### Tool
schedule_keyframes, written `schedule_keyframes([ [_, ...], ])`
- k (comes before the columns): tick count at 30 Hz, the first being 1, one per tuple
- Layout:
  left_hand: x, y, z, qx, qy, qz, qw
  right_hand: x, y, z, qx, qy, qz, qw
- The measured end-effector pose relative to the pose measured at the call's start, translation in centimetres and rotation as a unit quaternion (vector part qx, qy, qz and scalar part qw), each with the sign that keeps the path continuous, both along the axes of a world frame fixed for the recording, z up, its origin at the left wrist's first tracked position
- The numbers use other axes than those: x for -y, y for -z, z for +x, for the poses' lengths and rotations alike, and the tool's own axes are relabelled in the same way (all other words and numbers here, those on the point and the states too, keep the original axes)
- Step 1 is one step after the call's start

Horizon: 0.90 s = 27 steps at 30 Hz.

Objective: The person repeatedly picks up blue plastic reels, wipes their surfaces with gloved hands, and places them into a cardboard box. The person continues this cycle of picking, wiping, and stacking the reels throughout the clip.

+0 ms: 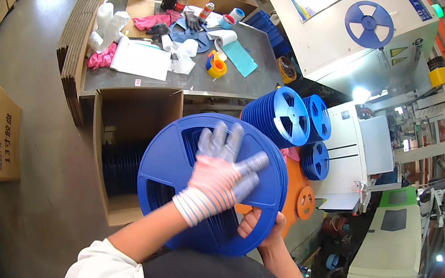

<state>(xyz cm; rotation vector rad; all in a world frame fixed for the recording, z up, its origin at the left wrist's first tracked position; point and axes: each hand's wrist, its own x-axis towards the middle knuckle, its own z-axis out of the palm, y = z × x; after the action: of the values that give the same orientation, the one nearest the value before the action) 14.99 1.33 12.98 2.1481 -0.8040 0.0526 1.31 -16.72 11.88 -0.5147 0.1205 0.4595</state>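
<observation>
L hand (219, 174), gloved & a bit blurred, grips nothing: fingers spread over the front of a stack of blue reels (169, 150); can't tell if it's touching. R hand (275, 233), bare, clasps the stack's lower R edge, fingers thru a cutout. Open cardboard box (139, 102) w/ dark reels inside is L of hands, partly behind the stack. More blue reels (291, 116) stand in rows beyond hands, to the R. Cluttered desk (256, 59) is farther ahead.
</observation>
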Motion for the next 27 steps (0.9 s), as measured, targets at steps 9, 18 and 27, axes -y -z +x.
schedule_keyframes([
  [9,-0.1,0.3,-0.5,0.024,0.001,-0.044,0.999,0.5,0.5,-0.2,-0.003,-0.003,-0.026,1.0],
  [18,0.9,3.9,-3.8,0.041,0.034,-0.08,0.995,0.2,1.0,-0.8,0.057,0.029,0.025,0.998],
  [27,-4.4,10.8,-3.8,-0.074,-0.145,0.072,0.984,3.2,3.1,-2.6,0.058,0.085,0.045,0.994],
])
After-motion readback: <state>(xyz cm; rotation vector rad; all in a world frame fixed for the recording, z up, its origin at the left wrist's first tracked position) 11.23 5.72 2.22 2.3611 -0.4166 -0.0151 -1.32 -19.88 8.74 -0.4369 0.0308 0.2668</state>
